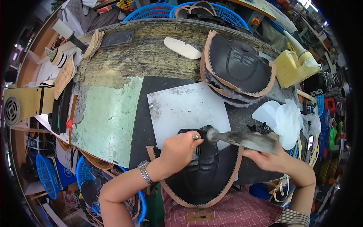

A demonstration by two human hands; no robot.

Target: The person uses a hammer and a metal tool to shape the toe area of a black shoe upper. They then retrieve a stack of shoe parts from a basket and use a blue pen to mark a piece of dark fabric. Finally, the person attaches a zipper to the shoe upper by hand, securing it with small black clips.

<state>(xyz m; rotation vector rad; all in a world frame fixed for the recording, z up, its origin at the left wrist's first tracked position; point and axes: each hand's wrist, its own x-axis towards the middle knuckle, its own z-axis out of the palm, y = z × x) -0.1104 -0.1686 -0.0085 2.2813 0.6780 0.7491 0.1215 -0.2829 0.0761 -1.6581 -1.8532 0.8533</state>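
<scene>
The left hand [176, 153] was closed in a fist around a slim metal rod [195, 137], whose round top end showed above the thumb and index finger. The right hand [269, 159] gripped a hammer [247, 140], blurred, with its rounded end reaching toward the left hand and lying just beside the rod; whether the two touched, I could not tell. A silver metal-band wristwatch [145, 172] circled the left wrist. Under the left hand, and spreading from there toward the person, lay a black leather piece [204, 185] with raised folds and a tan, zigzag-stitched border. Its near edge came against the patterned maroon clothing [234, 206].

Just beyond both hands, a smudged white sheet [189, 102] ran beneath the leather. Under the sheet was a dark mat [138, 140], and to the left of the left hand lay a worn pale-green board [107, 121]. Near the right hand, on its far side, were small black parts [257, 128] and a pile of translucent white cutouts [287, 125]. Farther ahead of the right hand sat a stack of similar tan-edged black leather pieces [242, 62], with a yellow container [287, 70] to its right. Well ahead of the left hand, a rounded white strip [182, 47] rested on the scuffed wooden desk [147, 49]. Past the far edge stood blue plastic baskets [151, 14]
</scene>
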